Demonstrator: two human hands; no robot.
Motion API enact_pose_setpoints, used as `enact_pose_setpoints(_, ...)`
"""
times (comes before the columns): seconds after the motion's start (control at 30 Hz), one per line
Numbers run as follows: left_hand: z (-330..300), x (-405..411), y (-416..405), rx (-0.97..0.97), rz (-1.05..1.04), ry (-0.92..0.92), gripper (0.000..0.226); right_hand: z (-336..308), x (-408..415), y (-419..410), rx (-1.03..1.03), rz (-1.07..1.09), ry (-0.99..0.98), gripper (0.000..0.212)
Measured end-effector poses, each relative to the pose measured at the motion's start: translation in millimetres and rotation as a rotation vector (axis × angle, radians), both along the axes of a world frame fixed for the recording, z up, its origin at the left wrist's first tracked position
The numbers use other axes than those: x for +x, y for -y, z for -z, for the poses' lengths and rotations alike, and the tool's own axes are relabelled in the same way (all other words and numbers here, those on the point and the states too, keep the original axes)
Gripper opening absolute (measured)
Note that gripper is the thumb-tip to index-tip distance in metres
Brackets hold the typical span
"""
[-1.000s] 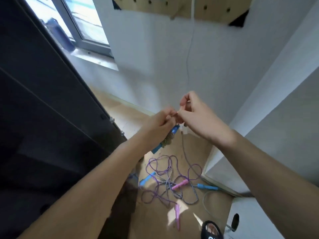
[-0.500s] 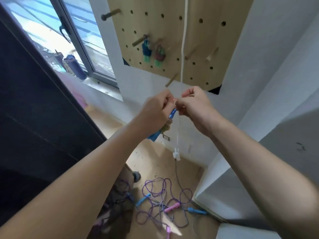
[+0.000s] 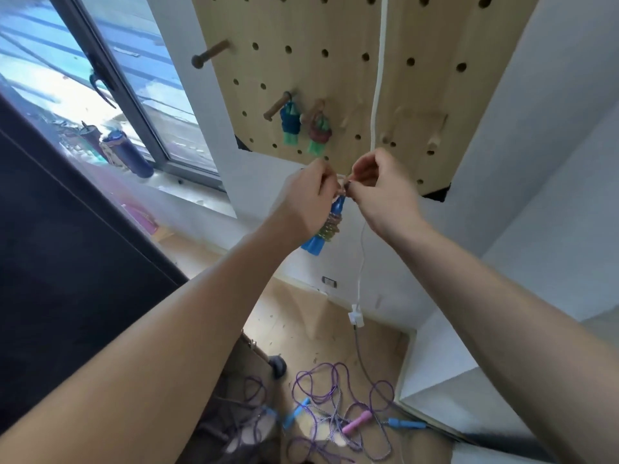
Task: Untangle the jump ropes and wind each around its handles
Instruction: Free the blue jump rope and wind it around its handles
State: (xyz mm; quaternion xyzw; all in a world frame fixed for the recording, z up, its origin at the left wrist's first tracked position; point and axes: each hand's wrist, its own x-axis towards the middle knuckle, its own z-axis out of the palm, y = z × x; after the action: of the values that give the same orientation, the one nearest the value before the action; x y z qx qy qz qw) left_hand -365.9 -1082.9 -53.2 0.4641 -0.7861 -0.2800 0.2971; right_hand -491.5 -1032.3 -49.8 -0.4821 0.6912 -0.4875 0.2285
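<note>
The left hand (image 3: pixel 306 199) grips the wound bundle (image 3: pixel 330 222), long axis hanging down from its fingers. The right hand (image 3: pixel 382 189) pinches the rope end at the bundle's top, just beside the left fingers. The pegboard (image 3: pixel 335 61) stands directly beyond both hands. The tangled ropes (image 3: pixel 335 416) lie on the floor below.
</note>
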Motion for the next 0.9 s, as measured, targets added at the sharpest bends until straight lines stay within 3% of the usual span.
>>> enact_pose_setpoints(0.17, 3, -12, 40, 0.026, -0.074, 0.026, 0.018, -4, -9, 48, 0.149, 0.002, -0.187, 0.018)
enact_pose_setpoints(0.3, 2, -28, 68, 0.036, -0.151, 0.005, 0.019, -6, -18, 79, 0.114, 0.009, -0.311, 0.020)
enact_pose_setpoints(0.57, -2, -57, 120, -0.077, -0.207, 0.068, 0.018, 0, -31, 120, 0.049, 0.065, -0.340, 0.010)
enact_pose_setpoints(0.9, 6, -72, 129, 0.057, -0.217, -0.036, 0.017, 8, -32, 144, 0.071, 0.127, -0.300, 0.019)
